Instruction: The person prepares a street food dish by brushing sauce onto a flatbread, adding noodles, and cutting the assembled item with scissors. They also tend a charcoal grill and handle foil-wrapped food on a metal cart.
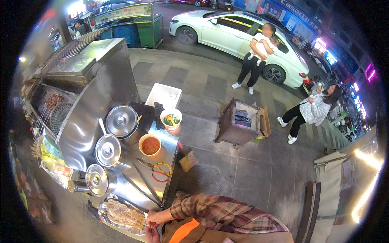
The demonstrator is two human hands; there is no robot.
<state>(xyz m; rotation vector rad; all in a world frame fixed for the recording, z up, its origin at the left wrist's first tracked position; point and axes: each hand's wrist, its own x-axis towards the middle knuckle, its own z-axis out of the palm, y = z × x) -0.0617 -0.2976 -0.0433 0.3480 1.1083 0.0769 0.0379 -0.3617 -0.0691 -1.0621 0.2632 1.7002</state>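
An aluminium foil tray or wrap (104, 219) holding pale, thin noodle-like strands (123, 214) lies at the table's near left corner. My right hand (154, 218), below a plaid sleeve, has its fingertips pinched at the right edge of the foil. Just below it, my left hand (152, 235) is close to the same edge and partly cut off by the frame; its grip is unclear. Long metal tongs (142, 189) lie on the steel table (120, 170) above my hands, beside scissors with yellow handles (162, 167) and a red-handled tool (160, 177).
Three lidded steel pots (108, 150) line the table, near a tub of red sauce (150, 145) and a tub with chopped greens (171, 118). A grill (54, 106) with skewers stands left. Beyond are a charcoal box (238, 121), a foam box (164, 95) and people (314, 104) near a white car (225, 33).
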